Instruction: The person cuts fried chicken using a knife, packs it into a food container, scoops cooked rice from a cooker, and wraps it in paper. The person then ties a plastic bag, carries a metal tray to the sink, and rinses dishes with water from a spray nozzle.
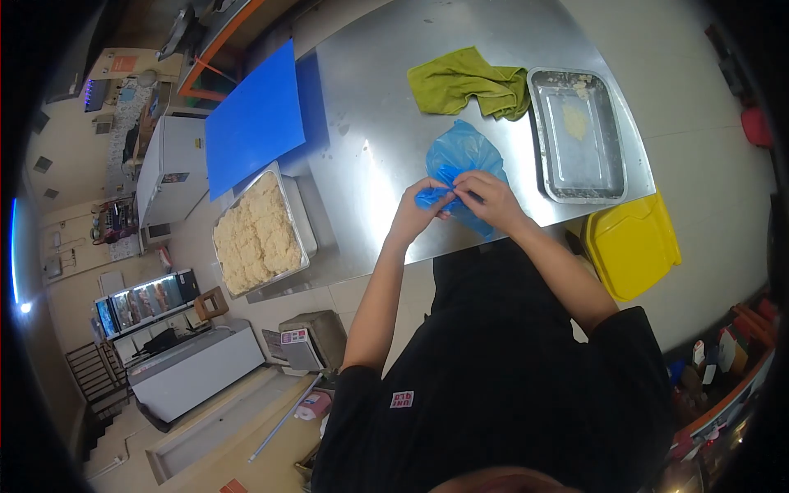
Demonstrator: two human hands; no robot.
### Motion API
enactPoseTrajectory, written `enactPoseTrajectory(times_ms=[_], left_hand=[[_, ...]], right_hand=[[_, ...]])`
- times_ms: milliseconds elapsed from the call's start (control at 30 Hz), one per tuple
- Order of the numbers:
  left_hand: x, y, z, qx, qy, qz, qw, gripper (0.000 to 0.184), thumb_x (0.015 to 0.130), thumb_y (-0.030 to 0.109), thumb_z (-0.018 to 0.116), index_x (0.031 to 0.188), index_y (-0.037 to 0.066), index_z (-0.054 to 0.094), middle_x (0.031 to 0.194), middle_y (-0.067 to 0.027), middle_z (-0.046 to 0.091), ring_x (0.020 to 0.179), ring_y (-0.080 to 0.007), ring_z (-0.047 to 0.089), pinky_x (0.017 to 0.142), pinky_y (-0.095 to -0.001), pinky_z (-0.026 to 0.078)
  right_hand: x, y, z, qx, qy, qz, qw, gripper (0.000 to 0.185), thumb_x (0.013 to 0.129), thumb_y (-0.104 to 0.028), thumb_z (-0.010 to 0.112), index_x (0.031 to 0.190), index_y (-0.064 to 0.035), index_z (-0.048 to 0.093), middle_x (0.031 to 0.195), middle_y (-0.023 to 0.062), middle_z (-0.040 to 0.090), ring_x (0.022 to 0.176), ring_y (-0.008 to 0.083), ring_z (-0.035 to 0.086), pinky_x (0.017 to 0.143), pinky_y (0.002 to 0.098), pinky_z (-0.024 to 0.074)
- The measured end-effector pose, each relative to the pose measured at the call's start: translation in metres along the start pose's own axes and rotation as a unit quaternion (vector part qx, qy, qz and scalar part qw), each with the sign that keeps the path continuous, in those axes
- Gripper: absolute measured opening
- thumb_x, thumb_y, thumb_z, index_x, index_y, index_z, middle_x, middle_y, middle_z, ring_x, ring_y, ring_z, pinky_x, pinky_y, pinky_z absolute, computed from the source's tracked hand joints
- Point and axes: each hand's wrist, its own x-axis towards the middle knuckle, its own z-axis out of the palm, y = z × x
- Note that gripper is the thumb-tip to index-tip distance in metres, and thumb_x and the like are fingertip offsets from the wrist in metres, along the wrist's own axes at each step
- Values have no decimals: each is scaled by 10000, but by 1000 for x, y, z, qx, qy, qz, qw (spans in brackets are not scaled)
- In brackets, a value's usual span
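A thin blue plastic bag (465, 148) lies at the near side of the steel table, its gathered part bunched between my hands. My left hand (419, 207) pinches the bunched plastic from the left. From the right, my right hand (486, 200) grips the same gathered part, fingertips close to those of my left hand. Whether anything is inside the bag I cannot tell. Just beyond it is a crumpled green cloth (460, 82).
A steel tray (538, 140) with pale residue stands on the right of the steel table (362, 82). At the left, a deep tray holds a pale crumbly mass (259, 234), beside a blue board (256, 119). A yellow lid (633, 251) is below the table's right edge.
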Motion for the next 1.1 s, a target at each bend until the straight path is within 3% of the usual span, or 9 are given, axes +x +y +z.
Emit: enactPoseTrajectory(times_ms=[167, 367, 600, 767, 900, 1100], left_hand=[[0, -2, -1, -107, 13, -106, 989, 172, 920, 152, 704, 1038, 41, 644, 877, -69, 656, 673, -106, 626, 635, -221, 550], [-2, 1, -3, -116, -3, -115, 987, 208, 919, 131, 696, 1086, 20, 645, 921, -59, 661, 684, -100, 606, 641, -210, 537], [7, -22, -12, -215, -25, -117, 969, 143, 915, 108, 661, 1022, 13, 646, 917, -78, 653, 742, -137, 622, 701, -250, 539], [6, -29, -15, -230, -26, -115, 966, 138, 911, 128, 672, 994, 19, 650, 908, -79, 651, 767, -158, 627, 709, -272, 531], [2, -33, -13, -130, -31, -42, 990, 111, 913, 109, 670, 981, 24, 649, 926, -71, 648, 809, -148, 629, 725, -272, 530], [-1, -39, -18, 7, -58, 115, 992, 122, 865, -12, 667, 980, 22, 647, 962, -56, 659, 888, -138, 633, 806, -278, 520]], right_hand=[[-4, 4, 0, 57, -45, 37, 997, 133, 841, -97, 712, 956, -32, 695, 1001, 89, 717, 938, 259, 688, 830, 340, 539], [0, 11, -12, 130, -100, 81, 983, 175, 844, -96, 719, 1005, -33, 747, 1008, 97, 731, 941, 234, 702, 824, 321, 545], [8, 15, -3, 139, -129, 77, 979, 139, 856, -70, 711, 983, -31, 751, 948, 78, 727, 843, 191, 695, 786, 300, 540], [22, 14, -9, 253, -179, 231, 922, 149, 916, -75, 651, 1044, -27, 710, 953, 78, 714, 824, 157, 689, 763, 287, 552], [30, 27, -8, 287, -232, 280, 886, 170, 949, -65, 593, 1085, -19, 685, 956, 77, 695, 820, 143, 676, 783, 263, 554], [66, 8, -19, 111, -245, 233, 935, 184, 912, -66, 626, 1079, -37, 697, 961, 97, 660, 772, 156, 661, 723, 283, 544]])
